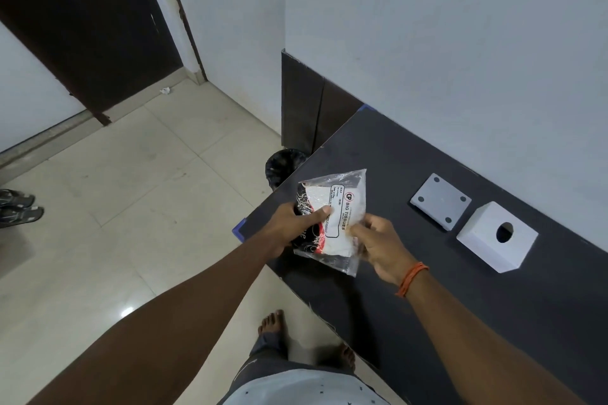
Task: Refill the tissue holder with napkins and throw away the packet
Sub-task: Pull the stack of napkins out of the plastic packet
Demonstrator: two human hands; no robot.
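Above the dark table's (411,273) left end I hold a clear plastic packet (332,217) of white napkins with a printed label. My left hand (296,223) grips its left side, thumb on top. My right hand (378,246) pinches its right lower edge. To the right, the white tissue holder cover (496,237) with a round hole stands on the table. Its flat grey base plate (441,200), with dark pads at the corners, lies beside it, separate from the cover.
A black-lined bin (283,168) stands on the floor just past the table's left corner, partly hidden by the table. The wall runs along the table's far edge. Tiled floor (148,207) spreads to the left, with sandals (16,207) at the far left and a dark door (82,26) behind.
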